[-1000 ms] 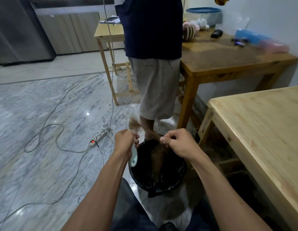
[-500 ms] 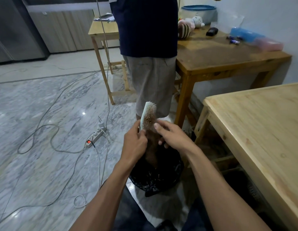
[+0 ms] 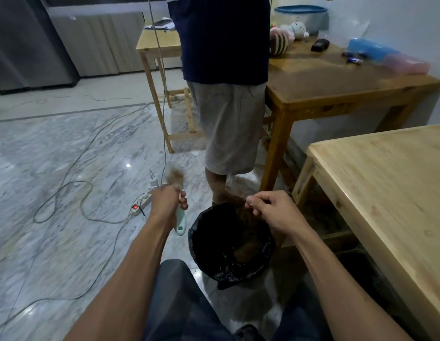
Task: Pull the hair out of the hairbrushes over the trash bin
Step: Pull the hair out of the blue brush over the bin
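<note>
Left hand point(image 3: 167, 201) gripping mint hairbrush point(image 3: 180, 219) beside bin, right hand point(image 3: 271, 210) pinching brown hair point(image 3: 235, 207) above black-lined trash bin point(image 3: 228, 269)

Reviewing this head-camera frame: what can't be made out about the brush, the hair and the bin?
- Hairbrush, head view: the left hand covers its middle, and the hairy head is motion-blurred, so the bristles are unreadable.
- Right hand: pinched fingertips sit over the dark trash bin; any strands held are too fine to confirm.
- Bin contents: the black liner and shadow hide how much there is.
</note>
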Action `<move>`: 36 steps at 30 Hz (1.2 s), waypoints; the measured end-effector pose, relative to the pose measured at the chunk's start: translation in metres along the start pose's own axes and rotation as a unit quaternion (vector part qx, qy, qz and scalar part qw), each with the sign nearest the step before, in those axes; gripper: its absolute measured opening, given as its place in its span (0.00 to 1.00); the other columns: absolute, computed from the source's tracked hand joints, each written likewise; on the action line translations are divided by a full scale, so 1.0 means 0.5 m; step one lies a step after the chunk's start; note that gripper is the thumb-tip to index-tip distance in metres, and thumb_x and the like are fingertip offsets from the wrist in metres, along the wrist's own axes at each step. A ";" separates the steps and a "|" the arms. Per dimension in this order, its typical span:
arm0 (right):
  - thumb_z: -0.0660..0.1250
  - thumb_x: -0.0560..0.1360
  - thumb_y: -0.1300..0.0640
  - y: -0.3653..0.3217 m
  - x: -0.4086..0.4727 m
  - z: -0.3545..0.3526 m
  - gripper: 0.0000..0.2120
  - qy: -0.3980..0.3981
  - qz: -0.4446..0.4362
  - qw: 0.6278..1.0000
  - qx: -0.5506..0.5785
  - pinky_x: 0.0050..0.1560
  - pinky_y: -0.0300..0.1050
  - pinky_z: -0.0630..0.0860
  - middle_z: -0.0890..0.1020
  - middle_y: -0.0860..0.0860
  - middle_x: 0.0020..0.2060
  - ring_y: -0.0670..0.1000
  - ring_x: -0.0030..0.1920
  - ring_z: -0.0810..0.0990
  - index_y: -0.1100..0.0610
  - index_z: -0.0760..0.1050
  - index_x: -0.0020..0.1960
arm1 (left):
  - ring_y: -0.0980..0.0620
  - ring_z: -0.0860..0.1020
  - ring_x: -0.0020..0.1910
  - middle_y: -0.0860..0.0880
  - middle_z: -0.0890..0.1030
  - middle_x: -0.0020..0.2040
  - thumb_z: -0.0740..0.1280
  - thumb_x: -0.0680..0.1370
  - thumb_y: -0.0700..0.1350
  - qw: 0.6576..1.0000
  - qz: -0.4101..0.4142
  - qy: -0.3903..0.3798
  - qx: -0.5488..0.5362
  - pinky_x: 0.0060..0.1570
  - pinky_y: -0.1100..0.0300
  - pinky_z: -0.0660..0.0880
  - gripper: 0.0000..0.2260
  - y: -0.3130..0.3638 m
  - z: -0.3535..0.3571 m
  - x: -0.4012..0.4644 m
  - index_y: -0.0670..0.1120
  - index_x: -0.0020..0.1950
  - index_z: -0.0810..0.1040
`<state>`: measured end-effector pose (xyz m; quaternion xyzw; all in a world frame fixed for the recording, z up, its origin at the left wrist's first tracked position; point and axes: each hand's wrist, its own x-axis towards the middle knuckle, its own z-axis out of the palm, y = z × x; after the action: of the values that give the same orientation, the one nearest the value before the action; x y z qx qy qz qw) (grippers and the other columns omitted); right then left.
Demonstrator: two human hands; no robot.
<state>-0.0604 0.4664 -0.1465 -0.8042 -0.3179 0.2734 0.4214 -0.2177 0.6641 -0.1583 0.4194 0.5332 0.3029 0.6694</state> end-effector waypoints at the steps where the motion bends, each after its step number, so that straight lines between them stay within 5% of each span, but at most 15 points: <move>1: 0.68 0.82 0.47 -0.001 0.007 0.009 0.11 -0.011 0.008 1.000 -0.019 0.46 0.44 0.77 0.84 0.45 0.34 0.39 0.37 0.81 0.51 0.87 0.49 | 0.50 0.63 0.26 0.44 0.67 0.34 0.54 0.79 0.30 1.000 0.010 -0.018 0.018 0.22 0.62 0.61 0.08 -0.001 0.009 -0.011 0.40 0.52 0.70; 5: 0.65 0.82 0.49 -0.010 0.034 0.041 0.20 -0.062 0.066 0.990 -0.107 0.56 0.53 0.82 0.85 0.52 0.54 0.52 0.52 0.84 0.49 0.75 0.73 | 0.50 0.69 0.27 0.41 0.73 0.37 0.58 0.80 0.34 0.990 0.059 -0.081 0.103 0.25 0.57 0.65 0.20 -0.008 0.035 -0.044 0.34 0.73 0.65; 6: 0.65 0.80 0.49 -0.015 0.038 0.040 0.25 -0.063 0.076 0.988 -0.115 0.54 0.52 0.83 0.84 0.52 0.56 0.52 0.52 0.85 0.48 0.70 0.77 | 0.50 0.69 0.28 0.42 0.74 0.38 0.59 0.80 0.34 0.986 0.077 -0.096 0.115 0.27 0.56 0.65 0.18 -0.007 0.040 -0.055 0.37 0.71 0.70; 8: 0.65 0.77 0.50 -0.030 0.043 0.039 0.30 -0.037 0.084 0.992 -0.087 0.47 0.51 0.82 0.83 0.51 0.58 0.51 0.45 0.85 0.47 0.66 0.79 | 0.48 0.68 0.29 0.42 0.75 0.37 0.59 0.81 0.34 0.975 0.115 -0.131 0.138 0.30 0.55 0.64 0.11 -0.003 0.051 -0.080 0.49 0.51 0.75; 10: 0.65 0.75 0.52 -0.043 0.050 0.042 0.30 -0.010 0.078 0.997 -0.012 0.40 0.49 0.79 0.83 0.48 0.56 0.50 0.40 0.85 0.47 0.69 0.77 | 0.48 0.68 0.29 0.44 0.75 0.35 0.59 0.82 0.34 0.967 0.138 -0.152 0.148 0.32 0.56 0.64 0.17 -0.002 0.061 -0.096 0.56 0.43 0.71; 13: 0.66 0.77 0.57 -0.055 0.057 0.052 0.24 -0.054 0.055 0.990 0.116 0.31 0.44 0.73 0.84 0.47 0.53 0.49 0.34 0.81 0.49 0.74 0.73 | 0.49 0.70 0.29 0.44 0.76 0.35 0.60 0.81 0.35 0.958 0.155 -0.184 0.159 0.29 0.57 0.65 0.14 -0.010 0.072 -0.107 0.54 0.48 0.77; 17: 0.68 0.82 0.58 -0.049 0.046 0.068 0.07 -0.097 0.025 0.975 0.198 0.30 0.35 0.72 0.83 0.49 0.35 0.46 0.31 0.77 0.58 0.85 0.52 | 0.49 0.71 0.27 0.44 0.76 0.33 0.60 0.81 0.34 0.961 0.138 -0.191 0.142 0.26 0.58 0.66 0.13 -0.002 0.078 -0.116 0.50 0.46 0.79; 21: 0.70 0.81 0.55 -0.023 0.043 0.064 0.12 0.001 0.026 0.987 0.159 0.34 0.36 0.72 0.79 0.44 0.27 0.45 0.31 0.75 0.56 0.86 0.40 | 0.48 0.67 0.27 0.42 0.72 0.34 0.57 0.81 0.32 0.989 0.064 -0.125 0.049 0.31 0.56 0.62 0.15 0.009 0.062 -0.099 0.50 0.41 0.71; 25: 0.72 0.80 0.54 -0.020 0.040 0.058 0.11 0.017 0.021 0.991 0.131 0.43 0.42 0.78 0.83 0.46 0.31 0.46 0.35 0.78 0.55 0.88 0.41 | 0.49 0.63 0.26 0.43 0.69 0.34 0.56 0.80 0.33 0.999 -0.010 -0.040 -0.004 0.26 0.61 0.61 0.09 -0.007 0.046 -0.061 0.42 0.44 0.71; 29: 0.71 0.80 0.54 -0.002 0.038 0.048 0.12 0.043 0.045 0.985 0.162 0.40 0.40 0.76 0.81 0.47 0.30 0.46 0.34 0.76 0.56 0.87 0.41 | 0.50 0.62 0.27 0.45 0.65 0.33 0.51 0.79 0.31 0.993 -0.034 0.043 -0.104 0.23 0.64 0.60 0.10 0.004 0.015 -0.016 0.42 0.44 0.68; 33: 0.65 0.84 0.54 0.012 0.036 0.045 0.11 -0.009 0.045 0.991 0.123 0.39 0.39 0.77 0.85 0.47 0.41 0.48 0.38 0.81 0.56 0.85 0.55 | 0.50 0.63 0.25 0.44 0.67 0.33 0.54 0.81 0.35 0.998 -0.020 0.015 -0.061 0.21 0.64 0.60 0.06 0.017 0.000 -0.014 0.40 0.52 0.70; 36: 0.62 0.84 0.50 -0.007 0.035 0.059 0.22 -0.080 0.056 0.995 -0.013 0.40 0.45 0.82 0.84 0.49 0.59 0.52 0.42 0.88 0.52 0.70 0.77 | 0.50 0.67 0.25 0.42 0.72 0.35 0.56 0.81 0.35 0.997 0.041 -0.059 0.023 0.24 0.59 0.64 0.13 0.001 0.018 -0.051 0.42 0.65 0.70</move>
<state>-0.0708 0.4959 -0.1609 -0.8015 -0.3083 0.3564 0.3683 -0.2152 0.6404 -0.1456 0.4733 0.4823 0.2922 0.6767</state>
